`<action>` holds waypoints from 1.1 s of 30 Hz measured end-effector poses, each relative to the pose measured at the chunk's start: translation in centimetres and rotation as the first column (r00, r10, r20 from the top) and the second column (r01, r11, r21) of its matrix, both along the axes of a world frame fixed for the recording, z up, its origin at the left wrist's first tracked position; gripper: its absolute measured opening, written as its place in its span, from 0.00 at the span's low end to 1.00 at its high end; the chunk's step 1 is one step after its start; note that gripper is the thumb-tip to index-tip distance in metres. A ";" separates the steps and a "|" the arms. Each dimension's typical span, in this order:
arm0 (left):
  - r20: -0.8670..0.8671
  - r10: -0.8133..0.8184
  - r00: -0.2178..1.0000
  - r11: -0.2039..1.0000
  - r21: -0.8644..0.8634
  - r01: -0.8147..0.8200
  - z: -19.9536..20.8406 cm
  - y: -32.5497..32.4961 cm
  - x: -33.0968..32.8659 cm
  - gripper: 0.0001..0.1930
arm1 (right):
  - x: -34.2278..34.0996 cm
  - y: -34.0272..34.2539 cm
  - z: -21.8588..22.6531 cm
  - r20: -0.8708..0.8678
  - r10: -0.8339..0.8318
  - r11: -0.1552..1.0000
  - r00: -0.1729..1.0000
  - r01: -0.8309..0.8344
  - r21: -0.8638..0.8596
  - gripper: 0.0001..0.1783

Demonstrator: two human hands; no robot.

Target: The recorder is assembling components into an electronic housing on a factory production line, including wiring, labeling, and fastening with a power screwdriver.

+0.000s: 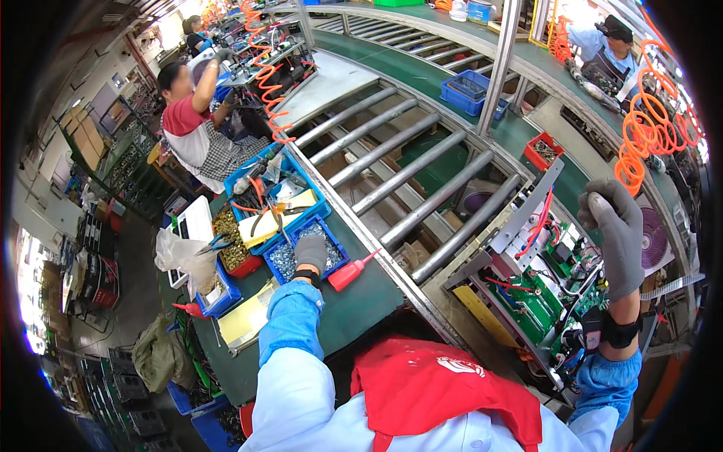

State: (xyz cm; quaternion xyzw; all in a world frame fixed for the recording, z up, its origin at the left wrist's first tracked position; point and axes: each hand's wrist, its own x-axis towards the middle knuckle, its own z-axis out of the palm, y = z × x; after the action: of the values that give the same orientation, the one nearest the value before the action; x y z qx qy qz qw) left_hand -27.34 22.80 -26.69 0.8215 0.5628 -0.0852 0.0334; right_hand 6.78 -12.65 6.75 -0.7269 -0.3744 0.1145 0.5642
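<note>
My left hand [310,252], in a grey glove, reaches into a blue bin [337,265] of small silvery screws or similar hardware [283,260]; its fingertips are hidden among them. My right hand [614,233], also gloved, is raised at the right with its fingers curled together. Whatever may be in that pinch does not show. Below and left of it lies an open metal chassis [468,275] with green circuit boards [531,301] and red and white wires. A red squeeze bottle [351,273] lies beside the screw bin.
Left of the bin are a red bin of brassy parts [239,260], a blue tray [320,207] with pliers [265,218], and yellow paper pads [245,320]. A roller conveyor [407,188] runs ahead. Orange coiled hoses [640,143] hang at the right. A co-worker [192,128] sits at the far left.
</note>
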 end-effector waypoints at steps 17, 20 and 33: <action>0.584 0.753 -0.303 0.654 -0.614 0.443 10.2 -5.0 0.8 0.10 | -3.6 1.4 -0.1 0.094 0.291 0.957 0.952 -0.287 -0.048 0.11; 0.658 0.709 -0.253 0.658 -0.489 0.572 17.2 -11.3 6.3 0.12 | -4.5 2.4 -1.5 0.031 0.456 0.887 0.889 -0.452 -0.095 0.12; 0.593 0.790 -0.158 0.432 -0.356 0.829 28.0 -25.3 16.7 0.15 | -3.4 1.2 -1.1 0.214 0.418 0.905 0.883 -0.425 -0.015 0.15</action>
State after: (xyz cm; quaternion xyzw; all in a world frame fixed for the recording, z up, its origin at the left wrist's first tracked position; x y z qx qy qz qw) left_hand -10.60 -2.54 1.32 0.3669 0.1170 0.2926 0.8753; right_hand 3.35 -11.48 5.68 -0.6271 -0.5831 0.1500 0.4943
